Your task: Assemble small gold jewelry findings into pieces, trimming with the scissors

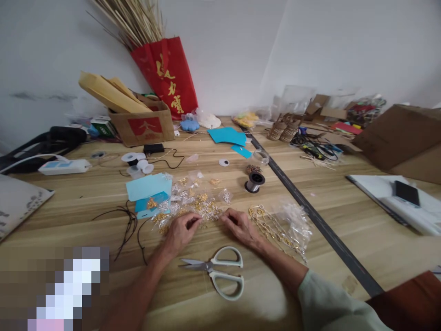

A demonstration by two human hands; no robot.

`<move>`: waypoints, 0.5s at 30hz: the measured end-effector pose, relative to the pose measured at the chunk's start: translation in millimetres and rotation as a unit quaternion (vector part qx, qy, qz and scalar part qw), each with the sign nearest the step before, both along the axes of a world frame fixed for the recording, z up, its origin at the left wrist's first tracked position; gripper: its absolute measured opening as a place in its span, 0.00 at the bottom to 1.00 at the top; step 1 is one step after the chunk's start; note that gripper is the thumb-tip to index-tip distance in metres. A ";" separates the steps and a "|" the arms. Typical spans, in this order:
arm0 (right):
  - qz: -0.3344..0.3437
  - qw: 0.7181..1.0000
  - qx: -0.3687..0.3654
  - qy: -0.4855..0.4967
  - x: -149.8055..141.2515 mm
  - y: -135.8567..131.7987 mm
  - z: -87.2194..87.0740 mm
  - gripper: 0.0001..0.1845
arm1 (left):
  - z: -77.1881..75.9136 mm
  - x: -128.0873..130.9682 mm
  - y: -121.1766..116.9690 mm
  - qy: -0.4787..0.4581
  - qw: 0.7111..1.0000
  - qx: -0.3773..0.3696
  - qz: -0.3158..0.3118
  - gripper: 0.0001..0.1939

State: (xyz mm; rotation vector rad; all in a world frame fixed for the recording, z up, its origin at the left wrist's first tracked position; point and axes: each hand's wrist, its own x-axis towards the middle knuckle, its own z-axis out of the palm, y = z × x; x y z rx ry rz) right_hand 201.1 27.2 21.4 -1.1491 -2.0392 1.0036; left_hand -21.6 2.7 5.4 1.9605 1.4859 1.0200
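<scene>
My left hand (181, 232) rests on the wooden table (86, 202) with its fingers curled in a pinch at the edge of a pile of small gold and silver charms (201, 204). My right hand (239, 226) lies a short way to the right, fingers also curled and pinched. Whatever the fingertips hold is too small to make out. White-handled scissors (220, 271) lie open just in front of both wrists. A clear bag of gold chains (280, 227) sits right of my right hand.
A wire spool (255, 180), light blue card pieces (149, 186), black cord (129, 225), white tape rolls (138, 161), a power strip (65, 166), a cardboard box (144, 122), a red bag of reeds (168, 76), a phone (407, 192) on a white board, and cluttered craft supplies at the back right.
</scene>
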 end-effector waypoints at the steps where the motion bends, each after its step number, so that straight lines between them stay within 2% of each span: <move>1: 0.013 1.000 -0.009 -0.015 2.1 0.2 3.8 0.16 | 0.1 0.2 -0.1 0.001 1.000 0.009 0.001 0.06; 6: 0.123 0.978 -0.046 -0.165 20.3 4.2 20.8 0.16 | -0.3 0.9 -0.6 0.009 0.999 0.051 -0.014 0.05; 10: 0.175 0.944 -0.033 -0.276 37.1 8.3 36.0 0.07 | -3.0 1.2 -2.5 0.018 0.997 0.058 -0.040 0.05; 12: 0.177 0.936 -0.013 -0.304 41.6 8.9 43.7 0.05 | -4.2 1.8 -4.0 0.028 0.996 0.065 -0.049 0.05; 15: 0.149 0.940 0.041 -0.303 38.0 5.6 49.1 0.07 | -3.8 2.3 -6.3 0.033 0.995 0.084 -0.045 0.07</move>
